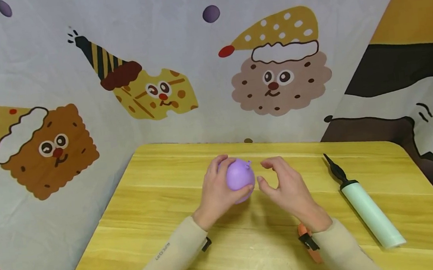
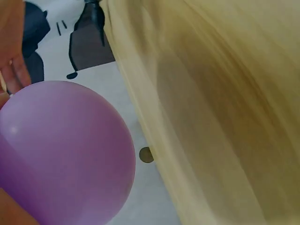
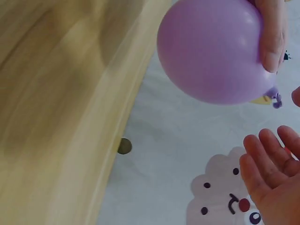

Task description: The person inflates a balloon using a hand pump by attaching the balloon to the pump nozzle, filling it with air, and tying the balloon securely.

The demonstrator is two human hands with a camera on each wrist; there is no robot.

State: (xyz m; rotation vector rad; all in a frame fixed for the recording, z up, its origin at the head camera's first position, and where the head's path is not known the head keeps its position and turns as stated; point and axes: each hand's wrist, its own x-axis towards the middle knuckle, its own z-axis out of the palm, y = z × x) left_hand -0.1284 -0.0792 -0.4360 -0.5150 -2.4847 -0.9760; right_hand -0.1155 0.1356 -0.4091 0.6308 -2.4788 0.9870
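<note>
A small inflated purple balloon (image 1: 239, 177) is held above the table by my left hand (image 1: 218, 186), its fingers and thumb curled round the balloon's left side. The knotted neck (image 1: 248, 165) of the balloon points up and to the right. Just right of it, my right hand (image 1: 287, 184) holds nothing, its thumb and fingers bent and spread apart. From the right wrist view, the balloon (image 3: 213, 51) hangs apart from the right hand's fingers (image 3: 267, 157). In the left wrist view the balloon (image 2: 65, 150) covers most of the left side.
On the right of the wooden table (image 1: 146, 181) lies a hand pump (image 1: 373, 213) with a pale green barrel and black nozzle. An orange object (image 1: 315, 253) lies partly hidden under the right wrist. Behind the table hangs a white cloth (image 1: 174, 26) printed with cartoon biscuits.
</note>
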